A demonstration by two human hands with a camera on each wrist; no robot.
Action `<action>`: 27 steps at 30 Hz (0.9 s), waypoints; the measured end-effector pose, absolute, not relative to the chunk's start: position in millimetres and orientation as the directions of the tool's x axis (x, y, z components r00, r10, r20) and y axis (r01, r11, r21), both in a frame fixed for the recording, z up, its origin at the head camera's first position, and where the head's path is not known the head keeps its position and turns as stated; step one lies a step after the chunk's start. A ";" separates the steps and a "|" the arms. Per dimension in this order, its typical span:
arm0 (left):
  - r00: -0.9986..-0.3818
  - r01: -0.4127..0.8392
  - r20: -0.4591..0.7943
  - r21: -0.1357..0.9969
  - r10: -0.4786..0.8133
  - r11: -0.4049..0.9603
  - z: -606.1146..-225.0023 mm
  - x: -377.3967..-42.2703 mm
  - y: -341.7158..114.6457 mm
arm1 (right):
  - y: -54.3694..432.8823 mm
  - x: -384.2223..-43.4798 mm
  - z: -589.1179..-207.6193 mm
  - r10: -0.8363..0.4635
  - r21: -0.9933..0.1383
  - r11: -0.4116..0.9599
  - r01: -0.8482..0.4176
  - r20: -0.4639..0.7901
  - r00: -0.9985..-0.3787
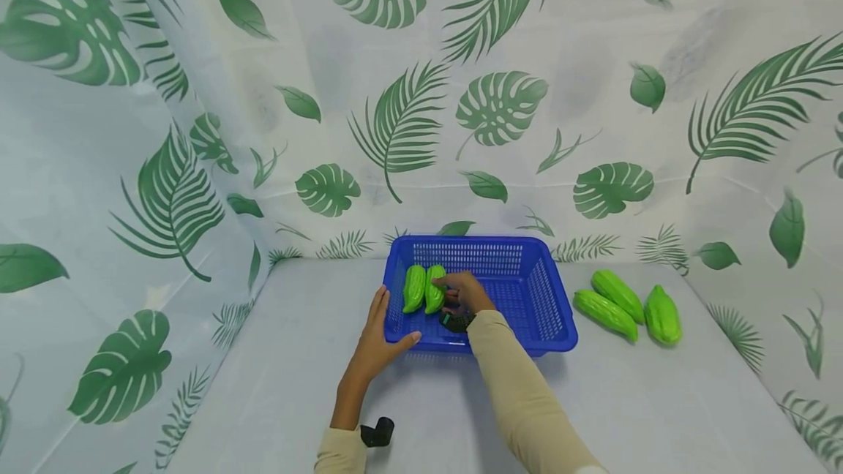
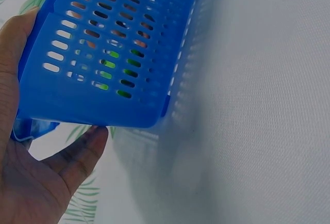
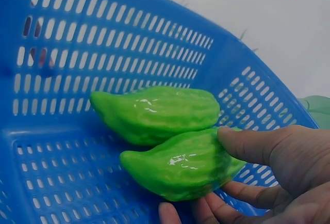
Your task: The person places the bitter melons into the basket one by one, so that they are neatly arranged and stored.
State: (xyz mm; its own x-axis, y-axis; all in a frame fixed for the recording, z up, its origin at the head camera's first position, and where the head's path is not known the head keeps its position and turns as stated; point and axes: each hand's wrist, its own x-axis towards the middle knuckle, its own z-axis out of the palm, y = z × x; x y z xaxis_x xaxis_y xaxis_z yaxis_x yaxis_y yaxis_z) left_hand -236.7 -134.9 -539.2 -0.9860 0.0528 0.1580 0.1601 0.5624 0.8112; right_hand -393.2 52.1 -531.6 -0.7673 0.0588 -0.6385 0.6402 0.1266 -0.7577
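A blue plastic basket (image 1: 520,298) with slotted walls holds two bright green bitter gourds, side by side near its left wall. My right hand (image 1: 466,291) reaches inside and grips the right-hand bitter gourd (image 1: 435,290). In the right wrist view, the thumb presses on top of this gourd (image 3: 180,164) while the fingers curl round its lower side. The other bitter gourd (image 1: 414,288) lies right against it. My left hand (image 1: 374,346) rests at the basket's front left corner. Its straight thumb lies along the front rim, and its extended fingers touch the left side (image 2: 87,100).
Right of the basket, three more bitter gourds (image 1: 606,314) lie close together on the pale tabletop (image 1: 276,386). A leaf-printed white sheet (image 1: 428,130) rises behind and at both sides. A black wrist camera (image 1: 378,432) sticks out beside the left sleeve.
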 end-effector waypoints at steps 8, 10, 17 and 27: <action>-0.986 0.159 0.156 0.818 0.054 0.553 -540.8 -237.1 -135.7 | 54.5 -382.8 -522.2 0.046 -0.777 0.138 0.614 -0.615 -0.787; -0.986 0.160 0.157 0.813 0.054 0.559 -541.0 -236.9 -135.8 | 55.5 -380.0 -519.9 0.043 -0.780 0.144 0.609 -0.610 -0.791; -0.983 0.180 0.172 0.817 0.067 0.548 -537.6 -237.2 -135.7 | 58.1 -377.0 -516.3 0.031 -0.803 0.149 0.577 -0.580 -0.814; -0.986 0.159 0.156 0.814 0.055 0.559 -539.5 -235.9 -136.4 | 52.0 -380.1 -518.5 0.059 -0.795 0.168 0.582 -0.582 -0.811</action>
State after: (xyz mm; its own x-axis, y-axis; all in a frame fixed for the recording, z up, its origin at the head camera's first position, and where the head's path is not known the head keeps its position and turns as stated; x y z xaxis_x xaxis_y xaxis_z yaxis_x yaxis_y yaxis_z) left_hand -235.9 -136.4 -539.5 -0.9863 0.0548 0.1555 0.1594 0.5592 0.8136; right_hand -380.1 52.0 -518.5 -0.8113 0.0593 -0.5816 0.5825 0.1679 -0.7953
